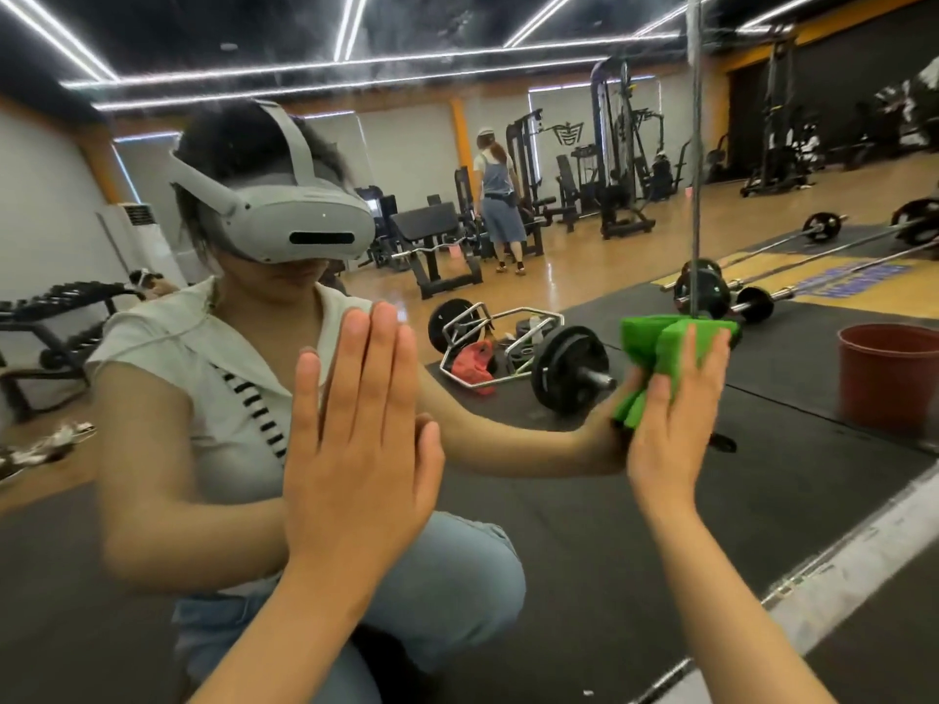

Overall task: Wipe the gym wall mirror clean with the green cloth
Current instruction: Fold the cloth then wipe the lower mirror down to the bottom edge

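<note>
Your left hand [355, 439], at centre-left of the frame, lies flat against the wall mirror [584, 475], fingers straight and close together, palm on the glass and holding nothing. Your right hand [670, 429], at centre-right, presses the green cloth [660, 348] to the mirror; the fingers are extended over the cloth and pin it against the glass, and bunched folds of it stick out above and to the left of the fingertips. A vertical seam [695, 195] between mirror panels runs down from the top of the frame to just above the cloth.

The mirror fills nearly the whole view. In its left half you see your own reflection, crouched, wearing a grey headset [300, 221], a pale sleeveless top and light jeans. Reflected behind, in the centre, a barbell [569, 368] and a hexagonal lifting bar [488, 348] lie on dark floor mats. At the right edge stands a reddish-brown bucket [886, 378]. In the upper centre, another person [500, 195] stands among black weight machines on a wooden floor. Thin white strip lights cross the dark ceiling at the top of the frame.
</note>
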A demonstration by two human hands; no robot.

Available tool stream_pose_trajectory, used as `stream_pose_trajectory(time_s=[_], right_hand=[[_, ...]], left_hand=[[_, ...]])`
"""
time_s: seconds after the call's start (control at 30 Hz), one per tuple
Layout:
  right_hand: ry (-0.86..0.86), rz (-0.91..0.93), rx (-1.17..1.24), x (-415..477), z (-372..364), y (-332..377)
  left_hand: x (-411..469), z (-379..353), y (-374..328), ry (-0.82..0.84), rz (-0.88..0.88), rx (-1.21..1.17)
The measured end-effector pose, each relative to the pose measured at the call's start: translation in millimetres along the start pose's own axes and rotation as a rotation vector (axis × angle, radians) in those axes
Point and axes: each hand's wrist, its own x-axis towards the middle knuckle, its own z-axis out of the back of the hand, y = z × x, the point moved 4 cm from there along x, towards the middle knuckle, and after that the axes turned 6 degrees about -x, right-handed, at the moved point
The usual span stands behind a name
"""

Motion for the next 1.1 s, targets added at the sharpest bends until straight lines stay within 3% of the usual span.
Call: stream_pose_trajectory(time_s=[0.03,0.1,0.27,0.33,0.4,0.47,0.57,0.67,0.73,0.8,0.87,1.0,1.1], right_hand=[[-0.033,-0.123,0.041,-2.7,0.3,-7.9],[-0.033,-0.140,0.061,-37.3,-9.3,5.0],[0.149,0.281,-0.028,-104.2,-19.5,33.4],[0.096,0.181,-0.033,-80.8,-10.7,5.3],[-0.004,-0.133,0.060,-65.7,-1.7,-20.5],[-0.033,-0.312,0.129,-86.2,-7.8,-15.1],[0.078,-0.161,0.137,-135.7,-19.7,18.3],[0.126,0.012,0.090,-127.0,-16.0,7.6],[0.050,-0.105,0.074,-101.7,-8.0,-18.3],[-0.029,-0.359,0.117,-91.8,-2.6,-39.3],[-0.043,-0.452,0.116,-108.9,-6.9,-33.5],[0.048,-0.312,0.101,-145.8,-14.4,-4.8],[0.077,-0.208,0.090,-111.2,-11.6,1.9]], left_hand=[[-0.1,0.0,-0.6,0.003,0.001,0.002],[-0.1,0.1,-0.8,-0.001,-0.002,0.003],[-1.9,0.4,0.0,-0.002,-0.010,-0.010],[-2.1,0.6,0.4,0.000,-0.010,-0.011],[-1.7,1.0,0.6,0.001,-0.006,-0.020],[-1.6,1.4,0.9,0.006,0.000,-0.028],[-1.4,0.9,1.5,0.006,0.000,-0.039],[-2.0,0.3,0.7,0.006,-0.003,-0.037],[-2.1,-0.8,1.0,0.000,-0.006,-0.038],[-2.2,-1.0,1.1,-0.005,-0.008,-0.034],[-2.2,-0.9,1.2,-0.009,-0.011,-0.034],[-1.7,0.0,1.0,-0.013,-0.015,-0.036],[-1.8,-0.5,0.5,-0.011,-0.018,-0.037]])
